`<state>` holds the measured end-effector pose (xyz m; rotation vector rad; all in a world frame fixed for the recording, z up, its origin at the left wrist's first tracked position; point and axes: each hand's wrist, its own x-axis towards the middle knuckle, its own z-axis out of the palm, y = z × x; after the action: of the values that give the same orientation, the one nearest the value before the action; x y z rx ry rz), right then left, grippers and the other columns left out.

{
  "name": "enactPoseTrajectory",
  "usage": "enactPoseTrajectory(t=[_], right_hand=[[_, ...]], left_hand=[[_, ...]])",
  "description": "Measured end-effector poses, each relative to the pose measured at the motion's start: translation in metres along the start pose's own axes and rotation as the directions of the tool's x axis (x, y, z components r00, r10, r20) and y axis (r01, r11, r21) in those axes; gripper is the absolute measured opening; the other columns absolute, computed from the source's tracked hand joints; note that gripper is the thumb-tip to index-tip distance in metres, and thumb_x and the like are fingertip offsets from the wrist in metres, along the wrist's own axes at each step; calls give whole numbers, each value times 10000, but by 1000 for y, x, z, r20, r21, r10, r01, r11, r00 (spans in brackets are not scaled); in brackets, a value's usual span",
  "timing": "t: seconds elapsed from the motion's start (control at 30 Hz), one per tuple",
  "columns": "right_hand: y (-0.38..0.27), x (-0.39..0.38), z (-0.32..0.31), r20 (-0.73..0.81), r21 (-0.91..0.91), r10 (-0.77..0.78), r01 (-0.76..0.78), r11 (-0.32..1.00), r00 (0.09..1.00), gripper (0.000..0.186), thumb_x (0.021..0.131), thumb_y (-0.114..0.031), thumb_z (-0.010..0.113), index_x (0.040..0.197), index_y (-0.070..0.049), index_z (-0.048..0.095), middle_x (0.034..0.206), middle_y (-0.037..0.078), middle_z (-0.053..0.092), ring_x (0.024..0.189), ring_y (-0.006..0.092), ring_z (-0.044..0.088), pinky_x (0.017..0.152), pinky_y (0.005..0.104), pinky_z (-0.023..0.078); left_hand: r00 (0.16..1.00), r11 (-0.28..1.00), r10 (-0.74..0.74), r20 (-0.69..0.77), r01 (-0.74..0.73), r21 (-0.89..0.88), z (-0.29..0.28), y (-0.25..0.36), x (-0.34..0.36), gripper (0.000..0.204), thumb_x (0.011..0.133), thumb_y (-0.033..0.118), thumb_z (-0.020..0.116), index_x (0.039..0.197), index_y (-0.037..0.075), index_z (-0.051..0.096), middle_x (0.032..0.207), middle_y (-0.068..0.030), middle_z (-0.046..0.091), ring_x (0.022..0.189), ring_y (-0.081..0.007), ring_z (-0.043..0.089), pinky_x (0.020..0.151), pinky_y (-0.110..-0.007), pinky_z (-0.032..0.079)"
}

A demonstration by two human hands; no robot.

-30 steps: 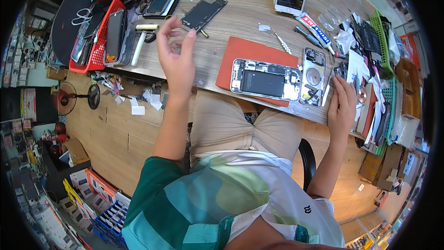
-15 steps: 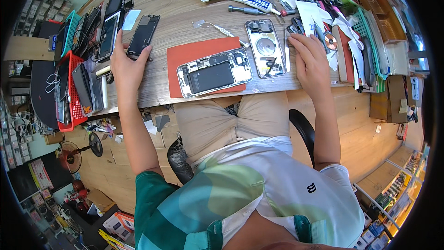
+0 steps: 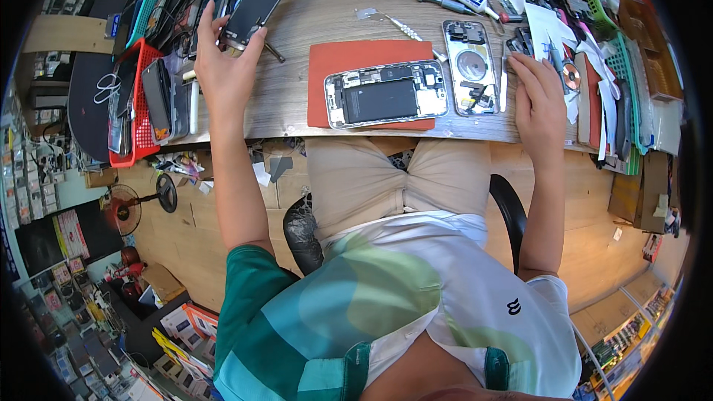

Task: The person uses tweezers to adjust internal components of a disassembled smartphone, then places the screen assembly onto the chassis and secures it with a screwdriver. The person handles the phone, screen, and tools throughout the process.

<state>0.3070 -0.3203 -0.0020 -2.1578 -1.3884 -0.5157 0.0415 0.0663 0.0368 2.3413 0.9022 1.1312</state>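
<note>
At the left of the wooden table (image 3: 286, 108), the left hand (image 3: 227, 67) pinches, and the right hand (image 3: 540, 96) rests fingers nearly together, the former's dark panel (image 3: 257, 10) risking a drop onto the thin rod (image 3: 275, 53) should its edge grip slacken.

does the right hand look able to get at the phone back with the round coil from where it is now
Probably yes: the right hand is just to the right of the phone back, and only a thin flat strip seems to lie between them.
</note>
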Motion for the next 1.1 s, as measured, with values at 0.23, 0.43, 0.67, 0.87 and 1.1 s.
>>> enactPoseTrajectory(t=[0.23,0.43,0.67,0.87,1.1], right_hand=[[0,0,1,-5,-6,7,-7,1000,1000,356,974,35,650,1309,-47,741,1333,110,752,1248,349,688,1195,527,474],[-7,3,-1,-95,108,113,-103,989,989,298,1017,-21,689,1306,-50,757,1310,106,765,1220,315,707,1157,448,498],[-45,34,-19,-78,377,140,-101,921,987,311,1018,-83,752,1321,-16,757,1316,121,776,1239,241,713,1084,362,522],[-89,72,-10,96,751,214,-211,625,972,388,1006,-126,794,1374,-22,729,1297,98,776,1212,179,711,1052,326,537],[-103,98,-1,265,830,251,-353,431,931,415,1037,-59,754,1442,-5,683,1247,71,754,1179,122,699,1028,254,528]], left_hand=[[976,971,217,16,-215,-104,-14,28,-9,971,803,175,961,1640,80,479,1384,-144,734,1246,-267,698,1116,-428,508],[892,876,435,126,-386,-290,-13,54,-15,1004,800,62,947,1660,34,429,1439,-185,695,1270,-250,691,1132,-410,508],[795,785,581,171,-493,-375,-13,59,-15,975,778,64,960,1625,20,478,1416,-212,698,1304,-329,699,1116,-427,550],[729,725,659,184,-552,-411,-13,71,-13,943,787,49,950,1612,19,493,1400,-221,705,1299,-338,706,1107,-420,560],[763,694,640,90,-523,-495,-8,65,-18,923,806,23,932,1615,18,486,1382,-215,709,1341,-348,677,1147,-440,531]])
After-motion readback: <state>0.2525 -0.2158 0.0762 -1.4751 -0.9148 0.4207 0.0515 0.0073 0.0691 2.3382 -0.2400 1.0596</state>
